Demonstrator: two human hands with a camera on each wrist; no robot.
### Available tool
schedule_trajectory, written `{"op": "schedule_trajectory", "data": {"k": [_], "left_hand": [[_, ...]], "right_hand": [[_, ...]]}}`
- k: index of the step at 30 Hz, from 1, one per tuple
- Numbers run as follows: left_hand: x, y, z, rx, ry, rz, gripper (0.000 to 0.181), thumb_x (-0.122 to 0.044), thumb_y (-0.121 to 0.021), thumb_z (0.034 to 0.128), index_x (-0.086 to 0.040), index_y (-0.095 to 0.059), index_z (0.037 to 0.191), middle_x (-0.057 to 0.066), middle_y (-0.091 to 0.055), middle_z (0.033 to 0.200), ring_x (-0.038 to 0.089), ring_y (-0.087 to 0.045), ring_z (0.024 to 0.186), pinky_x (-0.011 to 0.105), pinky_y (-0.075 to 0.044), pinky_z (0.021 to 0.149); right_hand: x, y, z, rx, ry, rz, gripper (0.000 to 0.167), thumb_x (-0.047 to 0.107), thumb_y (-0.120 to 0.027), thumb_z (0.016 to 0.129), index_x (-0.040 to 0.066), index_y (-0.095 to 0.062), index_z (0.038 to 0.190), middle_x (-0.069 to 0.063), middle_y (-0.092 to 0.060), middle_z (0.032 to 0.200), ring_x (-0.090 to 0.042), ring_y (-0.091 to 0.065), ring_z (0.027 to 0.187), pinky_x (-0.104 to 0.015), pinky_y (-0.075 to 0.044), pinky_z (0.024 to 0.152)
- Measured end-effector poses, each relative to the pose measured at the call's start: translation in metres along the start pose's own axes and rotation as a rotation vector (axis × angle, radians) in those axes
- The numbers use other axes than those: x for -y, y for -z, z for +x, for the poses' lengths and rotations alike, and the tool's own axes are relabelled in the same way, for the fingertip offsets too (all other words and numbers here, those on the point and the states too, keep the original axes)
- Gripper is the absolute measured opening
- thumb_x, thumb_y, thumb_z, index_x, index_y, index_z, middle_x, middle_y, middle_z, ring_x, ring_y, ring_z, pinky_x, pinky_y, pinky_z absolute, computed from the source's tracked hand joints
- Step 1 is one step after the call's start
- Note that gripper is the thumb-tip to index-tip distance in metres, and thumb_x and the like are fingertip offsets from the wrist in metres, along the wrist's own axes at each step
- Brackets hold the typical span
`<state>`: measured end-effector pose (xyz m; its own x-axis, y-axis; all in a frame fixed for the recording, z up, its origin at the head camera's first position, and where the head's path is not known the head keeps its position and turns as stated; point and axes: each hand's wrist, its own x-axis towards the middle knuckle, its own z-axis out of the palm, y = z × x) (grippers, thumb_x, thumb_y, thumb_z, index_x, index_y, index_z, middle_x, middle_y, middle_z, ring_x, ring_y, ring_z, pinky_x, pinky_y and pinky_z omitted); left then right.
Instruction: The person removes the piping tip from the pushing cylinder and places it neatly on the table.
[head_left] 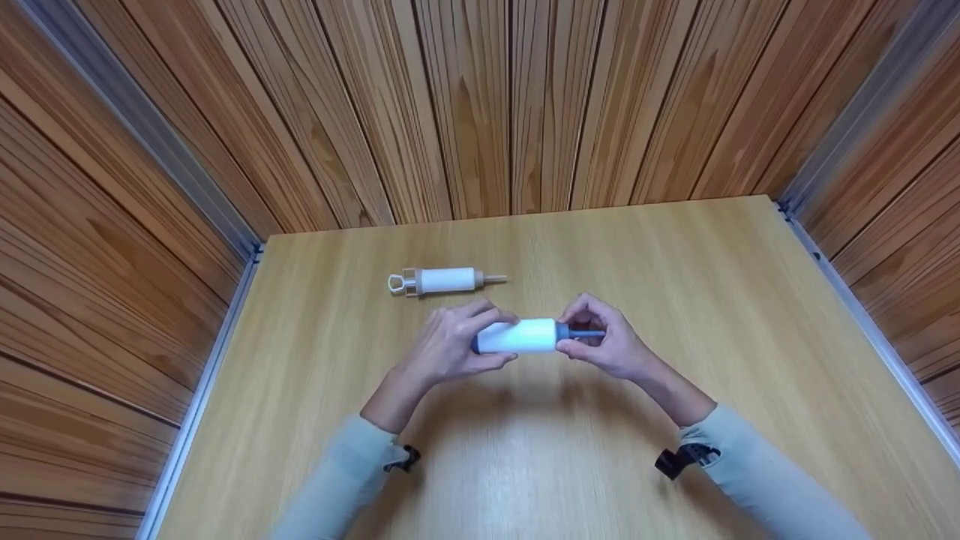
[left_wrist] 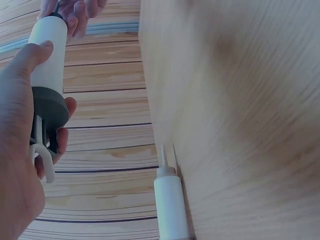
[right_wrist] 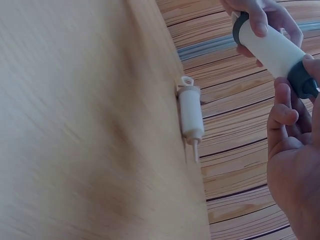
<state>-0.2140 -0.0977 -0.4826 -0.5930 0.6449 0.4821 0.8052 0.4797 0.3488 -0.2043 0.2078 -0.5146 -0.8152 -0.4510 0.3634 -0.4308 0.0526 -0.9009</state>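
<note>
Your left hand curls round the left end of a white syringe-like tube, thumb along its barrel and fingers beneath its dark collar. Your right hand pinches the dark cap at the right end, beside the thin nozzle. You hold the tube roughly level above the middle of the table. Just beyond it, slightly left, a second tube with beige ends lies on the tabletop, ring handle left, nozzle right. Wood-plank walls stand far, left and right.
</note>
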Motion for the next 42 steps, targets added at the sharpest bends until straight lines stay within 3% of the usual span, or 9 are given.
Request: {"op": "schedule_trajectory", "data": {"k": [7, 15, 18, 25, 29, 35, 39, 42], "left_hand": [[-0.003, 0.002, 0.002, -0.036, -0.014, -0.028, 0.043, -0.035, -0.093, 0.0904, -0.013, -0.079, 0.124, 0.01, -0.084, 0.112, 0.023, -0.078, 0.077, 0.028, -0.056, 0.066], [-0.003, 0.003, 0.002, -0.016, -0.008, -0.062, 0.043, -0.036, -0.09, 0.0911, -0.012, -0.078, 0.125, 0.01, -0.085, 0.112, 0.023, -0.075, 0.074, 0.022, -0.049, 0.067], [-0.003, 0.004, 0.001, -0.018, -0.009, -0.061, 0.043, -0.036, -0.09, 0.091, -0.012, -0.078, 0.125, 0.011, -0.085, 0.112, 0.023, -0.074, 0.072, 0.021, -0.046, 0.066], [-0.007, 0.004, 0.001, -0.041, -0.031, 0.005, 0.043, -0.037, -0.091, 0.0908, -0.014, -0.078, 0.124, 0.009, -0.083, 0.11, 0.022, -0.072, 0.071, 0.019, -0.042, 0.065], [-0.01, 0.005, 0.002, -0.054, -0.053, 0.048, 0.043, -0.039, -0.092, 0.0913, -0.016, -0.078, 0.125, 0.008, -0.083, 0.111, 0.021, -0.073, 0.073, 0.02, -0.04, 0.064], [-0.011, 0.005, 0.003, -0.061, -0.065, 0.064, 0.042, -0.039, -0.092, 0.0912, -0.016, -0.078, 0.124, 0.007, -0.083, 0.109, 0.021, -0.074, 0.072, 0.021, -0.044, 0.062], [-0.01, 0.006, 0.004, -0.054, -0.062, 0.04, 0.042, -0.038, -0.092, 0.0898, -0.015, -0.079, 0.122, 0.008, -0.085, 0.105, 0.019, -0.072, 0.067, 0.02, -0.044, 0.061], [-0.011, 0.008, 0.005, -0.033, -0.047, 0.006, 0.041, -0.038, -0.09, 0.0904, -0.014, -0.078, 0.122, 0.009, -0.086, 0.106, 0.02, -0.072, 0.066, 0.02, -0.044, 0.061]], "right_hand": [[0.004, 0.0, 0.005, 0.029, 0.1, 0.014, 0.029, -0.016, -0.075, 0.092, -0.008, -0.057, 0.113, 0.014, -0.067, 0.11, -0.004, -0.066, 0.087, -0.023, -0.058, 0.074], [0.004, 0.001, 0.004, 0.078, 0.165, 0.005, 0.028, -0.013, -0.075, 0.095, -0.007, -0.055, 0.112, 0.003, -0.065, 0.107, -0.006, -0.063, 0.091, -0.024, -0.058, 0.079], [0.004, 0.001, 0.004, 0.083, 0.158, -0.012, 0.027, -0.013, -0.074, 0.096, -0.006, -0.055, 0.114, 0.001, -0.064, 0.106, -0.006, -0.063, 0.089, -0.025, -0.058, 0.077], [0.005, -0.001, 0.003, 0.077, 0.09, -0.014, 0.03, -0.011, -0.072, 0.097, -0.005, -0.054, 0.12, 0.01, -0.064, 0.104, -0.006, -0.066, 0.086, -0.025, -0.058, 0.073], [0.005, -0.001, 0.004, 0.085, 0.109, 0.044, 0.03, -0.009, -0.072, 0.098, -0.008, -0.051, 0.119, 0.007, -0.067, 0.104, -0.006, -0.069, 0.089, -0.024, -0.059, 0.078], [0.006, 0.0, 0.004, 0.119, 0.131, 0.103, 0.027, -0.01, -0.07, 0.101, -0.009, -0.048, 0.117, 0.009, -0.07, 0.099, -0.01, -0.071, 0.078, -0.024, -0.062, 0.07], [0.008, 0.002, 0.003, 0.137, 0.138, 0.06, 0.026, -0.009, -0.07, 0.101, -0.007, -0.049, 0.117, -0.002, -0.071, 0.094, -0.02, -0.07, 0.073, -0.025, -0.062, 0.069], [0.01, 0.003, 0.003, 0.146, 0.147, 0.028, 0.026, -0.009, -0.071, 0.101, -0.007, -0.05, 0.117, -0.016, -0.068, 0.091, -0.021, -0.069, 0.073, -0.025, -0.062, 0.069]]}}
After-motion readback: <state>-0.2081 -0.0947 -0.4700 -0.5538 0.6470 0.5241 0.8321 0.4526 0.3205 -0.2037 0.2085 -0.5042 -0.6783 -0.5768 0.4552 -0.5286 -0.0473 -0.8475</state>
